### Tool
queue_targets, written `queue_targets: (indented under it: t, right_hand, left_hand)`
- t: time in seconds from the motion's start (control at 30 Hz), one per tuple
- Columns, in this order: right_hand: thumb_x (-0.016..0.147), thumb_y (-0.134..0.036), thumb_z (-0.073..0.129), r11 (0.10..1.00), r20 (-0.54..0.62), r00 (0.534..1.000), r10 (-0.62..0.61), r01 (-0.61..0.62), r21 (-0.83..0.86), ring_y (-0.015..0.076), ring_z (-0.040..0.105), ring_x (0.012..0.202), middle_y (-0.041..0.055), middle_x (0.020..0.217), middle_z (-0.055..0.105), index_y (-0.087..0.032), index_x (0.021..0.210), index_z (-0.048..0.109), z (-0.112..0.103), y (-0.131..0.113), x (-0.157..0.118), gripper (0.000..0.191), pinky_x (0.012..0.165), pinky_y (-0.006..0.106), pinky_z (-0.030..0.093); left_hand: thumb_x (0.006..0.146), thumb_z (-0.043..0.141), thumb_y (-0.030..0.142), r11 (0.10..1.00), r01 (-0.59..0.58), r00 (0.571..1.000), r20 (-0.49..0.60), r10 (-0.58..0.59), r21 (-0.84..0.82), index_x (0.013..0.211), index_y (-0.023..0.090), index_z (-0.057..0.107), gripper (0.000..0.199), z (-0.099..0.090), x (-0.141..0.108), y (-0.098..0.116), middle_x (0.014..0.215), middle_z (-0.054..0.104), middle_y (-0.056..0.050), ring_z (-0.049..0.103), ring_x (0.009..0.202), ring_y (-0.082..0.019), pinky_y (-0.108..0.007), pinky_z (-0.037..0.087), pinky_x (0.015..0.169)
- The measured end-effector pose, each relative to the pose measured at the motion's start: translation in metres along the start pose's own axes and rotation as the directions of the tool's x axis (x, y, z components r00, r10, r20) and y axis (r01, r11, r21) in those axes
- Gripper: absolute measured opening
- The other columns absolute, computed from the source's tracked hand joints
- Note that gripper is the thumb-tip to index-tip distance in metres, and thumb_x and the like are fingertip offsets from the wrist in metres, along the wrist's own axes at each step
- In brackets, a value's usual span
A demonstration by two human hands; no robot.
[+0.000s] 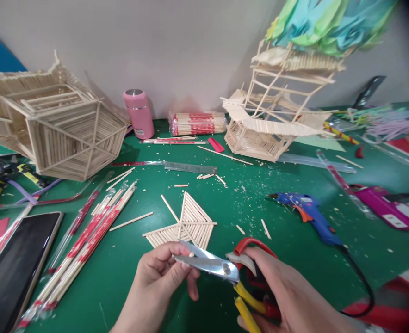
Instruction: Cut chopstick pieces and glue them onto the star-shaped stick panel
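My left hand [166, 275] is closed in a pinch on a short wooden stick [191, 254], of which only the tip shows. My right hand [277, 286] grips a pair of scissors [221, 266] with silver blades and red and yellow handle parts. The parted blades lie around the stick, right at my left fingertips. Just beyond my left hand, a flat fan-shaped panel of glued sticks [195, 222] rests on the green table [232, 208], its near edge partly hidden by my fingers. A loose stick [131, 221] lies to its left.
Two stick-built models, a hexagonal one [76, 134] and a tiered one [260, 125], stand at the back. Between them are a pink flask [138, 113] and stick packs [197, 123]. A blue glue gun [308, 212] lies right; packaged sticks [86, 245] and a phone [20, 268] lie left.
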State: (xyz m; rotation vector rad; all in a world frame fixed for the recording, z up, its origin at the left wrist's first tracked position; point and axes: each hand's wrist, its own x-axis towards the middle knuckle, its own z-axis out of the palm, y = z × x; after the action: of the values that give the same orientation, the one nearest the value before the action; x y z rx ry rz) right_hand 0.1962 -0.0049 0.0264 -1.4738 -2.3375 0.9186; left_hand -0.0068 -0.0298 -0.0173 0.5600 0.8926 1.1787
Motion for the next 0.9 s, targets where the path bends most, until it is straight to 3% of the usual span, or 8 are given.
queue_targets:
  t: [0.3,0.43,0.63,0.9]
  right_hand:
    - [0.061,-0.022,0.06,0.997,-0.013,0.997,-0.081,0.081,-0.006,0.0193,0.065,0.07,0.0046,0.085,0.066,-0.021,0.1,0.051,0.004,0.011,-0.004,0.04,0.058,0.027,0.055]
    - [0.061,-0.02,0.062,0.999,0.035,0.999,-0.03,0.031,-0.023,0.0176,0.065,0.069,0.0036,0.083,0.066,-0.02,0.105,0.05,0.002,0.007,-0.004,0.045,0.059,0.027,0.056]
    - [0.06,-0.021,0.063,1.0,0.027,1.0,0.013,-0.013,-0.008,0.0175,0.066,0.068,0.002,0.083,0.067,-0.021,0.094,0.052,-0.001,0.0,-0.004,0.036,0.055,0.023,0.054]
    - [0.062,-0.019,0.053,1.0,0.058,0.998,0.011,-0.011,0.012,0.0177,0.066,0.058,0.0011,0.073,0.068,-0.023,0.091,0.05,0.004,0.001,-0.009,0.029,0.05,0.024,0.052]
  left_hand:
    - [0.075,0.066,0.026,0.989,-0.103,0.994,-0.028,0.107,0.11,0.08,0.024,0.071,0.007,-0.004,-0.002,-0.002,0.061,0.064,0.001,0.056,0.049,-0.007,-0.017,0.046,0.047]
    - [0.073,0.068,0.025,0.981,-0.151,0.988,-0.019,0.155,0.118,0.079,0.025,0.072,0.007,-0.002,0.001,-0.002,0.061,0.064,0.001,0.056,0.049,-0.007,-0.015,0.046,0.046]
    - [0.075,0.065,0.021,0.959,-0.186,0.98,-0.027,0.196,0.214,0.079,0.023,0.071,0.007,-0.004,-0.003,-0.001,0.062,0.064,0.0,0.056,0.049,-0.007,-0.016,0.046,0.045]
    - [0.079,0.059,0.014,0.832,-0.305,0.951,0.101,0.293,0.464,0.086,0.027,0.068,0.018,-0.009,-0.006,0.002,0.065,0.063,0.002,0.053,0.049,-0.007,-0.015,0.043,0.045]
